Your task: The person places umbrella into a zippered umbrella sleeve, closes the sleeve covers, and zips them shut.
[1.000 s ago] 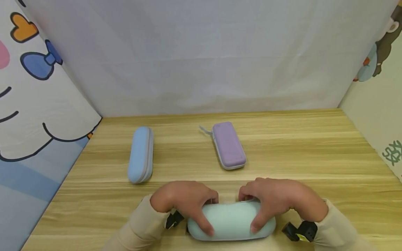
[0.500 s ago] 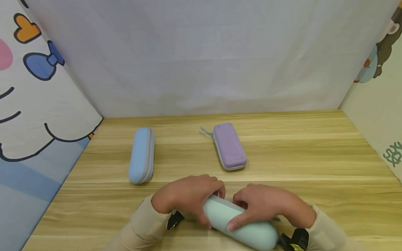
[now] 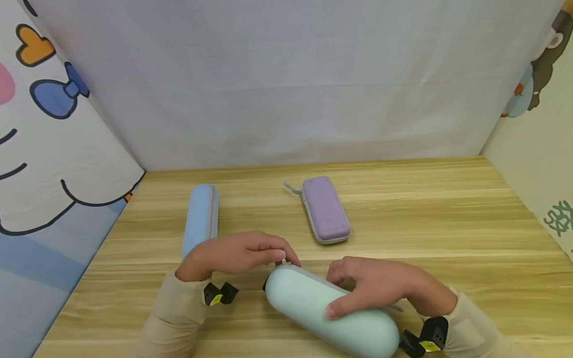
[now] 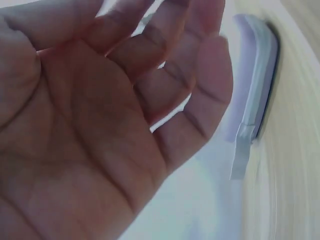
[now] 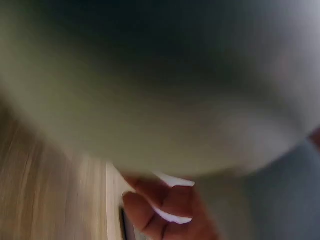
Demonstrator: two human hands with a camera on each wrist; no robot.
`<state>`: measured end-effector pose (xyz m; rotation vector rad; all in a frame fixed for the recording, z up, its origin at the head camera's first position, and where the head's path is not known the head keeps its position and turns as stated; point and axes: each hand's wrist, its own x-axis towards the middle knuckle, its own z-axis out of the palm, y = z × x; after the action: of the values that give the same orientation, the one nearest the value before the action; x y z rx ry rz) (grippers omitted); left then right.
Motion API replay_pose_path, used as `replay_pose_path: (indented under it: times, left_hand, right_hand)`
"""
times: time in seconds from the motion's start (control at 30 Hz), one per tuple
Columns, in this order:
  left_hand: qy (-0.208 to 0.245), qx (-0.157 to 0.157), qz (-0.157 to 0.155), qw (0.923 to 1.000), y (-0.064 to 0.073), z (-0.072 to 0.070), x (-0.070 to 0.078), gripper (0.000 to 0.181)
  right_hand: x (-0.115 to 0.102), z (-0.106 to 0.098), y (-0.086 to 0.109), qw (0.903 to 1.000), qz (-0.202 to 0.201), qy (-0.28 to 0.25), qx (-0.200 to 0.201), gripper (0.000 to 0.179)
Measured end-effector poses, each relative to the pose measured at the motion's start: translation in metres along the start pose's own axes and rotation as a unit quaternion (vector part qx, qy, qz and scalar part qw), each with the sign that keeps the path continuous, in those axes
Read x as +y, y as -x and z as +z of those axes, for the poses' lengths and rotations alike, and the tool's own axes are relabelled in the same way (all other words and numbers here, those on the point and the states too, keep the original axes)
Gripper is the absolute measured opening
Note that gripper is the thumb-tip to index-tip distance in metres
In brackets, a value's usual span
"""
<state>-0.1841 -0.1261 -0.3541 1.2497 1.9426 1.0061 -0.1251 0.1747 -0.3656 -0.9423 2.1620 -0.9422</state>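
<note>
A rounded mint-green zip case (image 3: 331, 311) lies slantwise near the front of the table, its left end farther back. My right hand (image 3: 376, 286) grips it from above, thumb across the front and fingers behind. At the case's left end, my left hand (image 3: 243, 253) pinches a small zipper pull (image 3: 282, 262) between thumb and fingers, which partly cover it. In the left wrist view the palm and bent fingers of the left hand (image 4: 100, 120) fill much of the picture. The case (image 5: 150, 125) looms blurred and close in the right wrist view, with fingertips of the right hand (image 5: 165, 205) below it.
A purple zip case (image 3: 326, 209) with a grey strap lies behind the hands. To the left is a light-blue case (image 3: 199, 214), its near end hidden by the left hand. A white cloth (image 3: 286, 84) closes off the table's back, with printed panels at both sides.
The mint-green case has turned, its right end swinging toward me. My left hand has let go of its body and shifted left to its end. The right hand still grips the case.
</note>
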Motion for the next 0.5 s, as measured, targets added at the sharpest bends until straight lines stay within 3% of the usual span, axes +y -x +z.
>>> replay_pose_path:
  times: [0.13, 0.37, 0.5]
  left_hand:
    - [0.017, 0.0, 0.019, 0.9997, 0.0082, -0.0069, -0.0028, 0.028]
    - [-0.012, 0.075, 0.03, 0.9967, 0.0079, -0.008, -0.004, 0.01]
    - [-0.027, 0.116, 0.054, 0.9914, 0.0068, -0.0082, -0.0038, 0.008]
  right_hand:
    - [0.0, -0.003, -0.0006, 0.9989, -0.022, -0.039, -0.012, 0.018]
    - [0.0016, -0.0043, -0.0005, 0.9959, -0.05, -0.073, -0.02, 0.015]
    - [0.0021, -0.0059, -0.0005, 0.9935, -0.061, -0.094, -0.023, 0.024]
